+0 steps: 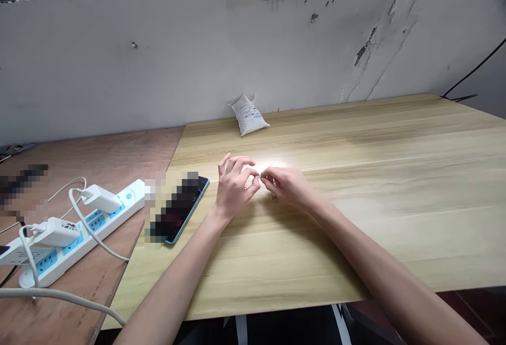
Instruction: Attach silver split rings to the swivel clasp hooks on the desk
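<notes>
My left hand (234,185) and my right hand (288,185) meet just above the light wooden table (356,176), fingertips together. Between them they pinch a tiny shiny metal piece (260,176), too small to name. My left thumb and forefinger close on it while the other left fingers fan upward. My right hand is curled, fingers pressed together on the same piece. A small dark bit (274,198) shows under my right hand on the table.
A phone (182,209) lies face up left of my left hand. A white power strip (75,232) with chargers and cables sits on the brown table at left. A small white pouch (247,115) leans by the wall. The table's front edge is near me.
</notes>
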`<state>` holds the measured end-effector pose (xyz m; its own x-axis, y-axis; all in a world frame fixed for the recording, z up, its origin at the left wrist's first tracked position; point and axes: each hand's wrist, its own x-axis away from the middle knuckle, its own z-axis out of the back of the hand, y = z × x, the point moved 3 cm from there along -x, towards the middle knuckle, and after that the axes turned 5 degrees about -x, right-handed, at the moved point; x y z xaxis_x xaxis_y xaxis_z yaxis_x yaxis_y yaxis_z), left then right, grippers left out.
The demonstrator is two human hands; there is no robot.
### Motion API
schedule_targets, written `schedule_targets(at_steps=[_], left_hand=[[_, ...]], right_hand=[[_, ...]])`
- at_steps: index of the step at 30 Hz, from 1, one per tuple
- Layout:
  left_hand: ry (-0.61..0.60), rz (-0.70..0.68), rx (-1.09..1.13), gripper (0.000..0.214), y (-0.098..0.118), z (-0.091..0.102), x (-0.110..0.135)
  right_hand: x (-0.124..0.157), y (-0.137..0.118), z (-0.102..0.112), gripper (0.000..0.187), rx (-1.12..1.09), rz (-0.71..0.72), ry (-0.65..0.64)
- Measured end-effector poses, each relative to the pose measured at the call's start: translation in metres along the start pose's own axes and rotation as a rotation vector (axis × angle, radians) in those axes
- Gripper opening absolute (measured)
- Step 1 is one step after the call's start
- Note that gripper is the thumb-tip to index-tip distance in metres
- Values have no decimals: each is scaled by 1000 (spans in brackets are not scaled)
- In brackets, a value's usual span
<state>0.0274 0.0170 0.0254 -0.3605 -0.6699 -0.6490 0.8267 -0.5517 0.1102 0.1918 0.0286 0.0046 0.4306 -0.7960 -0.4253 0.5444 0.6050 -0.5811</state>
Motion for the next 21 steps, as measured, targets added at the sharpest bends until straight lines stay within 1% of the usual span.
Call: schedule_targets(at_steps=[2, 5, 9, 12, 15, 17, 19, 21], left_hand=[[-5, 18, 13, 9, 0, -1, 0], [-31, 42, 48, 8, -1, -3, 1], [-123, 74, 108, 7, -4, -6, 2], [-173, 77, 136, 8, -6, -8, 3], [-193, 67, 138, 7, -6, -9, 5], [-211, 51, 130, 7, -7, -9, 6], [-215, 49, 110, 7, -11, -9, 5], [-197, 70, 77, 9, -18, -7, 4]], right_hand=[[1, 2, 3, 20, 74, 19, 22], [2, 3, 7, 22, 123, 53, 50], [3, -1, 9, 25, 181, 95, 72], [4, -6, 4, 28, 216, 118, 74], [5, -12, -3, 29, 191, 144, 70], [6, -16, -7, 27, 130, 158, 59], [6, -18, -7, 23, 48, 164, 59], [5, -14, -2, 20, -22, 137, 79]])
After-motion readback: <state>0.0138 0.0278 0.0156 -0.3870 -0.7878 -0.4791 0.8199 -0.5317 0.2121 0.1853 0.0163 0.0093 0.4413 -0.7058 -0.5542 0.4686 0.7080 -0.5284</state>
